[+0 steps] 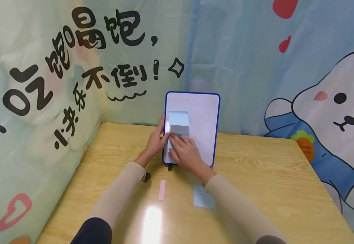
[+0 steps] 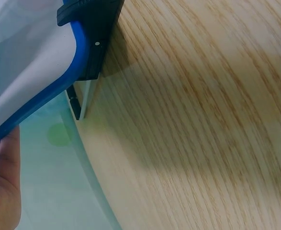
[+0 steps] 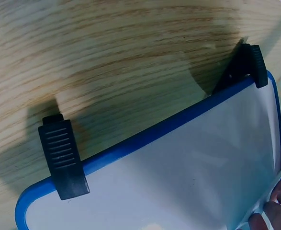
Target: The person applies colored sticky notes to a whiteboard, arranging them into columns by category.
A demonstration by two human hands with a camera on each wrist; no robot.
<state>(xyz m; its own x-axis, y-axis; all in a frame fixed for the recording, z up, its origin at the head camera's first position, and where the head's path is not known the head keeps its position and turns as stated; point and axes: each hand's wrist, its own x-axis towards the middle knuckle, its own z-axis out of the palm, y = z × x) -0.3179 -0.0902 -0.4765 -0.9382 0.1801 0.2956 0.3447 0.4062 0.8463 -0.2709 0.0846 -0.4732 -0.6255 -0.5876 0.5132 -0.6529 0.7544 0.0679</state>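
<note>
A whiteboard (image 1: 203,118) with a blue frame stands upright on the table, held by black clip feet (image 3: 63,160) along its bottom edge. On the board's left half is a pale blue piece of paper (image 1: 178,118), its upper part standing out from the surface with a fold below. My left hand (image 1: 156,142) grips the board's left edge, with fingers (image 2: 8,155) behind the frame and the thumb in front near the paper. The fingers of my right hand (image 1: 187,154) press on the lower part of the paper. Part of that paper is hidden under the hand.
On the wooden table (image 1: 250,169), in front of the board, lie a narrow pink paper strip (image 1: 162,190) and a pale blue paper square (image 1: 203,198). The square is partly under the right forearm. A printed cloth backdrop (image 1: 235,67) hangs close behind the board.
</note>
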